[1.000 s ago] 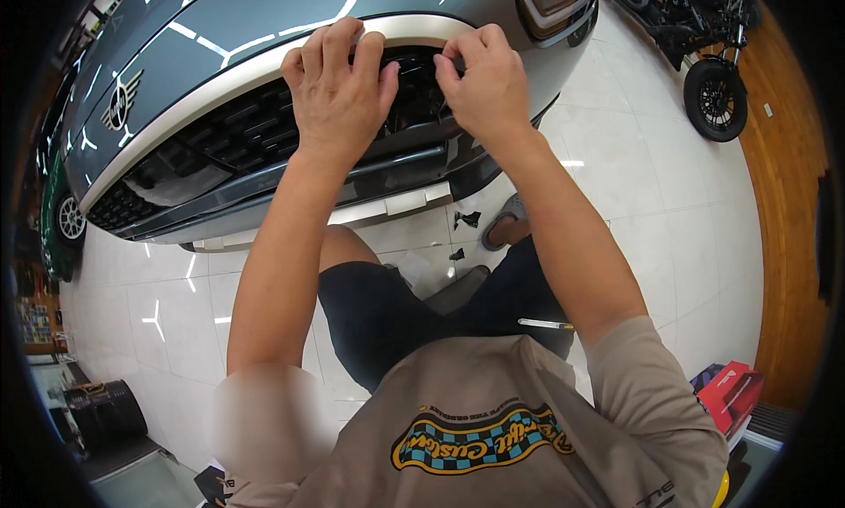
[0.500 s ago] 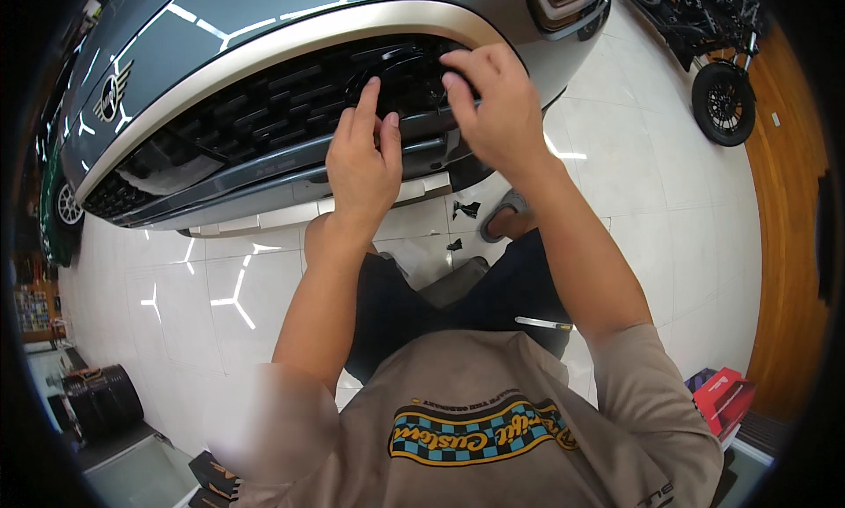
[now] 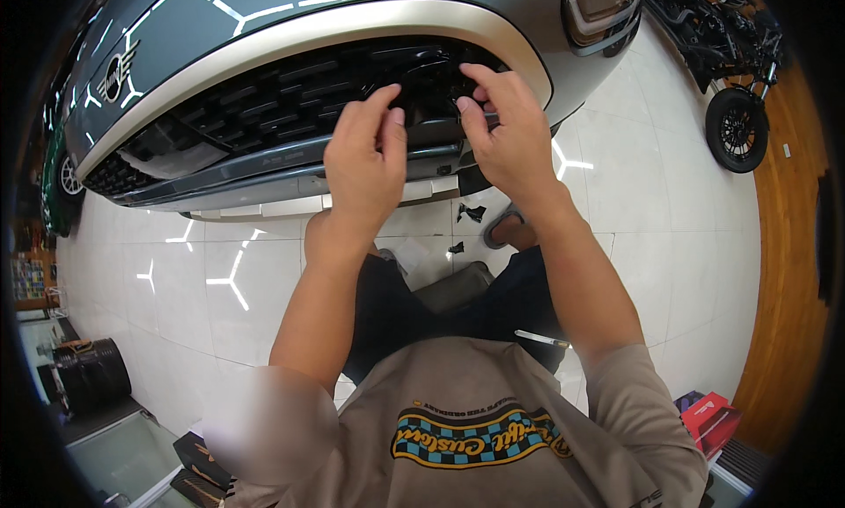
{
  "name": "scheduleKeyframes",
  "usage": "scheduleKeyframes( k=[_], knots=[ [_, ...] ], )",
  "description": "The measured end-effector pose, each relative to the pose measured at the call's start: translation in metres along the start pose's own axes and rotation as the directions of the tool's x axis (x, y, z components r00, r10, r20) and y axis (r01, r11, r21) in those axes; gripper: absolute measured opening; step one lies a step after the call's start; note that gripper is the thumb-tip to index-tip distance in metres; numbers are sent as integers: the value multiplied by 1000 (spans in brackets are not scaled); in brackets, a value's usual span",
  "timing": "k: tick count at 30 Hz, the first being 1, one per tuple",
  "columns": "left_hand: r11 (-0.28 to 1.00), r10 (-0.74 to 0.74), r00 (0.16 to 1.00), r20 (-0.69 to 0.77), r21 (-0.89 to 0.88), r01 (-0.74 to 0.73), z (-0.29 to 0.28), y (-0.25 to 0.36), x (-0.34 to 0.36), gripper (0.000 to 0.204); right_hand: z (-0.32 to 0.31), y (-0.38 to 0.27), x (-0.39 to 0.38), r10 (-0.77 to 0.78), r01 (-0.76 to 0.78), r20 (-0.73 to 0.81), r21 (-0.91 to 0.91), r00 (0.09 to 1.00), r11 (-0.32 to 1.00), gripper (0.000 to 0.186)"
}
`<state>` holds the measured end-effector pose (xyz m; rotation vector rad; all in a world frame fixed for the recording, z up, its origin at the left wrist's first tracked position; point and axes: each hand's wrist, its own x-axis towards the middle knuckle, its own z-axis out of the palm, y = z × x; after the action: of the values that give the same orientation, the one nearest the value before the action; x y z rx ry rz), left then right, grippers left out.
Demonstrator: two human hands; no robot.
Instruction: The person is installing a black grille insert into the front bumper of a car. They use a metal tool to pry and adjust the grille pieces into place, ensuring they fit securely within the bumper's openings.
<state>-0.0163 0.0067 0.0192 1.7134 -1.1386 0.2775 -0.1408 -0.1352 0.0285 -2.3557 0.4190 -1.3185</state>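
Note:
In front of me is the black grille (image 3: 264,99) of a grey-green car, framed by a pale champagne surround (image 3: 290,43). A glossy black film (image 3: 427,70) spans the gap between my hands at the grille's right end. It blends into the black behind, so its outline is hard to follow. My left hand (image 3: 365,160) has thumb and index finger curled at the film's left side. At the other side my right hand (image 3: 509,134) pinches the film, with thumb and index finger close together. The fingertips partly hide the edges they hold.
Torn black scraps (image 3: 473,213) lie on the glossy tiled floor (image 3: 678,244) below the bumper. A slim knife (image 3: 541,338) rests on my thigh. A motorcycle (image 3: 738,128) stands at right, a red box (image 3: 711,423) lower right, and a black drum (image 3: 92,370) at left.
My hands have come slightly lower against the grille, and my left fingers have curled in more. The view has shifted a little, moving the car to the right.

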Motion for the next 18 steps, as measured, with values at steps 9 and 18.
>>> scheduleKeyframes(
  k=[9,18],
  knots=[
    [952,59,981,186,284,-112,8,19,25,45,22,-12,15,391,-387,-34,75,920,919,27],
    [964,143,981,131,207,-168,5,1,13,52,24,-7,10,450,-413,-118,244,885,877,18]
  ],
)
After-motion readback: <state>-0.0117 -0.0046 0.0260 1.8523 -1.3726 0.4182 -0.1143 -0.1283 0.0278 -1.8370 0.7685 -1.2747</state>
